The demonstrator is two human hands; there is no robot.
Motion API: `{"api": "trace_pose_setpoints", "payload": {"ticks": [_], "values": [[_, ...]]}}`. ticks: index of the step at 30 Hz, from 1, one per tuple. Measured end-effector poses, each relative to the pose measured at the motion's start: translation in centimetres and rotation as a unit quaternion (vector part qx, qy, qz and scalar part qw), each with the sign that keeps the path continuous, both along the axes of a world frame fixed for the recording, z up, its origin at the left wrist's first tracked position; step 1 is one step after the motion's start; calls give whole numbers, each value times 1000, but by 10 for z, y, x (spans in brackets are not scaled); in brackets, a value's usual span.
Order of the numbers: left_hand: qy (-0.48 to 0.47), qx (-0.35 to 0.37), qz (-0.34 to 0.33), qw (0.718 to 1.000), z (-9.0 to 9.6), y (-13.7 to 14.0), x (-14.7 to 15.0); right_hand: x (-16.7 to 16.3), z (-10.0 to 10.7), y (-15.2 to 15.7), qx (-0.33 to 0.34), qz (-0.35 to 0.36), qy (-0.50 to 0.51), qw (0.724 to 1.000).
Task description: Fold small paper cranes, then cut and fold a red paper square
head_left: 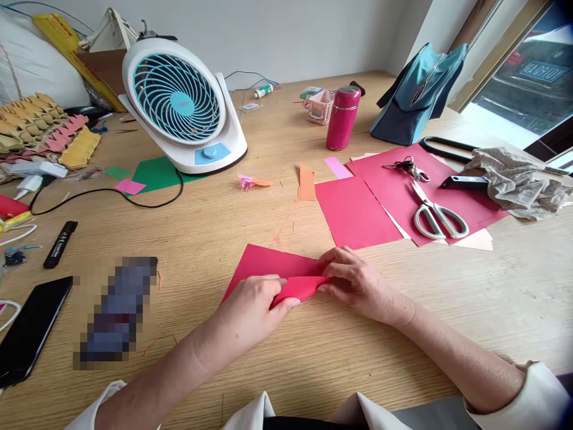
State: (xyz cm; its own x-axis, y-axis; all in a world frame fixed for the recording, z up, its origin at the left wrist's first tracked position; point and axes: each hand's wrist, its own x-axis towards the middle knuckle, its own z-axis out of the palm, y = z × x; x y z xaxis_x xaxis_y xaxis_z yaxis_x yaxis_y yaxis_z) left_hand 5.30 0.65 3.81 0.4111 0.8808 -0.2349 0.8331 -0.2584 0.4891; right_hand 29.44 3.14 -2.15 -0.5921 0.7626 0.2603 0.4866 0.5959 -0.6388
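Note:
A sheet of red paper (273,261) lies on the wooden table in front of me, its near edge turned up and over. My left hand (257,301) grips that raised edge between thumb and fingers, covering the sheet's left part. At the right end of the fold, my right hand (351,276) pinches the paper with thumb below and fingers above. Between the two hands the folded flap shows as a narrow strip. Beyond my right hand lie more red sheets (362,209), with white-handled scissors (432,215) and a bunch of keys (408,167) on top.
A white fan (183,107) stands at the back left, its black cable running left. A pink flask (344,118) and a blue bag (416,95) stand at the back. Crumpled grey paper (519,179) lies right. A black phone (33,328) and marker (60,245) lie left.

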Motion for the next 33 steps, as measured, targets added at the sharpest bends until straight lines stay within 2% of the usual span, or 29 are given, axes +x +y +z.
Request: {"api": "trace_pose_setpoints", "payload": {"ticks": [3,5,8,12,15,17,19,21,23,25,27,29,31,33], "values": [[-16,-68,53,996,-2,7,-7,3,0,2,4,-15,1,1000],[-24,-107,57,992,-3,15,-13,5,3,1,-2,-25,1,1000],[-54,-128,23,990,3,32,-19,5,10,-2,-21,-29,-9,999],[-120,-52,-40,991,26,60,-22,5,20,-6,13,-34,-65,997],[-75,-73,-111,988,44,69,-26,3,30,-1,55,-18,-75,996],[-45,-103,-140,984,50,64,-30,0,36,5,41,-3,-55,998],[-25,-95,-133,986,47,52,-34,-5,39,10,-3,3,-18,1000],[-31,-49,-72,996,38,35,-39,-12,37,11,-40,8,27,999],[-47,-57,-55,996,30,22,-45,-20,30,10,-46,20,60,997],[-43,-95,-56,993,27,17,-52,-25,23,8,-33,25,70,997],[-49,-134,-74,987,30,25,-57,-27,17,5,-20,17,80,996],[-104,-144,-94,980,33,42,-58,-27,16,3,-9,9,95,995],[-155,-82,-63,983,29,61,-52,-26,18,3,-4,15,107,994],[-122,-25,-62,990,16,75,-39,-24,20,3,-7,26,111,993]]}}
